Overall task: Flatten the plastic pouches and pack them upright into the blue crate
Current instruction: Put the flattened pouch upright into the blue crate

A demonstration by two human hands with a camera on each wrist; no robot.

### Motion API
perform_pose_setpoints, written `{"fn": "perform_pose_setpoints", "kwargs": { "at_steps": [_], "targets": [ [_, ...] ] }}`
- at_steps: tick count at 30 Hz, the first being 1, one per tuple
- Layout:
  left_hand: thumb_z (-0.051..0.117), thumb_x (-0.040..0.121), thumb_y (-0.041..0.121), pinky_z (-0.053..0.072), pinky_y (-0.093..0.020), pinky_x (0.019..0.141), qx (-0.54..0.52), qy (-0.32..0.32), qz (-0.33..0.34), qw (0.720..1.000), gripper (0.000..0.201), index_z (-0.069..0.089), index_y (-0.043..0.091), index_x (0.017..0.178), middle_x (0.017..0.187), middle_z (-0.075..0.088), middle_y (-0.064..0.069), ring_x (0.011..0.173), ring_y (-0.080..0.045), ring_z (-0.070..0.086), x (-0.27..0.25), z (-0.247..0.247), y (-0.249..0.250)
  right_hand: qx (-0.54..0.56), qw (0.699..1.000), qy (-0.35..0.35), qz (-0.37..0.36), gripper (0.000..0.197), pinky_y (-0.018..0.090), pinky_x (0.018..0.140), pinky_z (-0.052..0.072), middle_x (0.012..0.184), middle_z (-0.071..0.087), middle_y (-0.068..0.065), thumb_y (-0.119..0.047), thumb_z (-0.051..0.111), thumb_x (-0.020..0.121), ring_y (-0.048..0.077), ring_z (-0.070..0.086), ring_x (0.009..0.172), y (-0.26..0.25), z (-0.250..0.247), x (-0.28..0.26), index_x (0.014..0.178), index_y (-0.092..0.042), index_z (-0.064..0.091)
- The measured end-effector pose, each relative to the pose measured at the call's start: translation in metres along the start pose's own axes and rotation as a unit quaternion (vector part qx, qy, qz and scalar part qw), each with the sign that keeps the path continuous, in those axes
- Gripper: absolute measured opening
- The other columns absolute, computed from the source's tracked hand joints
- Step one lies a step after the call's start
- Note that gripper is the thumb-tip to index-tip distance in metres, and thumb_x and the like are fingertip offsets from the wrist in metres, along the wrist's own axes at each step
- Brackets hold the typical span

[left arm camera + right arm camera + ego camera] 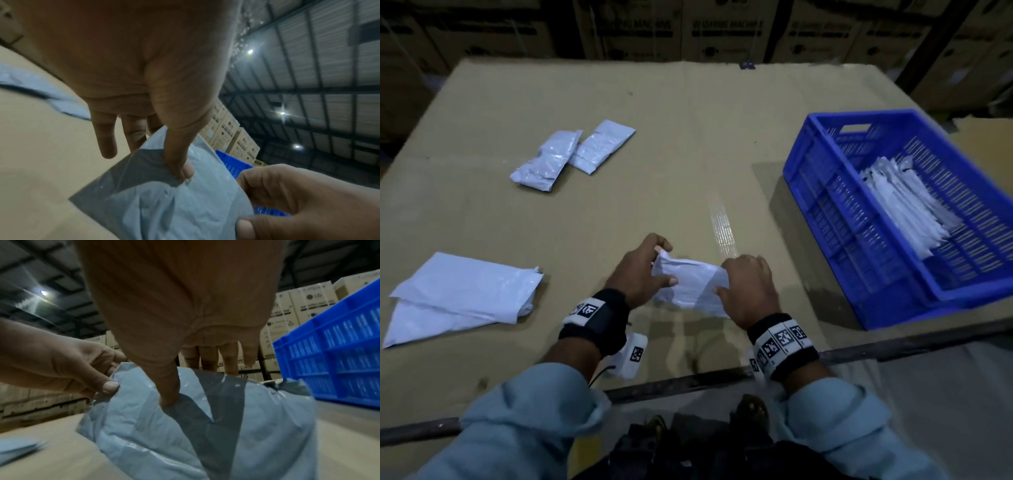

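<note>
A crumpled white plastic pouch (690,286) is held just above the cardboard-covered table (688,137), near its front edge. My left hand (645,270) pinches the pouch's left end between thumb and fingers; my right hand (744,287) pinches the right end. In the left wrist view the left thumb presses into the pouch (185,211). The right wrist view shows the pouch (144,426) with a grey inner side exposed, the right thumb on it. The blue crate (825,212) stands at the right, several white pouches (904,209) leaning upright inside.
Two puffy pouches (571,154) lie at the left middle of the table. A stack of larger flat pouches (462,298) lies at the near left. A strip of clear tape (722,226) sits on the cardboard. Stacked cartons (688,31) stand behind the table.
</note>
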State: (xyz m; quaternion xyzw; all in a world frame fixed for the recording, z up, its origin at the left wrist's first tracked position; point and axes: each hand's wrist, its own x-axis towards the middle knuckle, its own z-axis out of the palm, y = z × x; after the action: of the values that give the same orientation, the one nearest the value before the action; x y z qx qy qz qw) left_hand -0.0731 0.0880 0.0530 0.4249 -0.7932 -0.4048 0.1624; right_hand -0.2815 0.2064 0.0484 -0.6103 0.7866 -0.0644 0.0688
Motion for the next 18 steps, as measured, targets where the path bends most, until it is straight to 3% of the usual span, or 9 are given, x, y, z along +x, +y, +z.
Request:
{"fn": "perform_pose_setpoints", "kwargs": {
  "at_steps": [2,4,5,9,12,18],
  "targets": [
    [0.082,0.077,0.011,0.052,-0.034,0.065,-0.001,0.028,0.041,0.999,0.054,0.050,0.029,0.116,0.087,0.069,-0.003,0.073,-0.021,0.063,0.010,-0.008,0.032,0.055,0.998,0.031,0.023,0.018,0.038,0.083,0.043,0.094,0.067,0.005,-0.032,0.068,0.086,0.033,0.062,0.095,0.009,-0.027,0.002,0.093,-0.022,0.055],
    [0.076,0.079,0.004,0.057,-0.041,0.073,-0.007,0.059,0.077,0.995,0.052,0.053,0.028,0.118,0.087,0.071,-0.001,0.079,-0.020,0.067,0.022,-0.013,0.068,0.096,0.993,0.061,0.043,0.018,0.036,0.063,0.041,0.084,0.063,0.002,-0.029,0.064,0.086,0.033,0.060,0.080,0.022,-0.055,0.002,0.088,-0.022,0.048],
    [0.074,0.081,0.005,0.057,-0.043,0.075,-0.006,0.076,0.094,0.993,0.050,0.054,0.029,0.119,0.087,0.070,0.001,0.081,-0.020,0.067,0.029,-0.015,0.087,0.110,0.990,0.078,0.041,0.018,0.036,0.059,0.040,0.082,0.060,0.001,-0.028,0.063,0.087,0.032,0.058,0.077,0.031,-0.069,0.003,0.089,-0.022,0.046],
    [0.073,0.087,0.014,0.056,-0.046,0.082,0.015,0.136,0.165,0.977,0.054,0.050,0.034,0.131,0.087,0.065,0.008,0.087,-0.018,0.065,0.063,-0.011,0.170,0.144,0.975,0.169,0.014,0.023,0.040,0.060,0.046,0.083,0.059,0.001,-0.034,0.064,0.089,0.034,0.059,0.079,0.078,-0.132,0.008,0.093,-0.025,0.043],
    [0.077,0.088,0.023,0.057,-0.042,0.085,0.044,0.161,0.210,0.963,0.069,0.040,0.033,0.145,0.093,0.065,0.012,0.095,-0.014,0.066,0.095,0.006,0.235,0.143,0.956,0.257,0.002,0.022,0.038,0.057,0.040,0.080,0.062,0.001,-0.034,0.065,0.090,0.034,0.061,0.079,0.129,-0.176,0.009,0.099,-0.025,0.047],
    [0.073,0.092,0.038,0.056,-0.036,0.081,0.037,0.225,0.240,0.943,0.062,0.042,0.032,0.145,0.103,0.067,0.014,0.092,-0.003,0.066,0.163,0.071,0.339,0.167,0.923,0.346,0.005,0.023,0.040,0.058,0.047,0.080,0.065,0.000,-0.034,0.067,0.092,0.031,0.063,0.077,0.254,-0.233,0.017,0.108,-0.024,0.055]
  ]
}}
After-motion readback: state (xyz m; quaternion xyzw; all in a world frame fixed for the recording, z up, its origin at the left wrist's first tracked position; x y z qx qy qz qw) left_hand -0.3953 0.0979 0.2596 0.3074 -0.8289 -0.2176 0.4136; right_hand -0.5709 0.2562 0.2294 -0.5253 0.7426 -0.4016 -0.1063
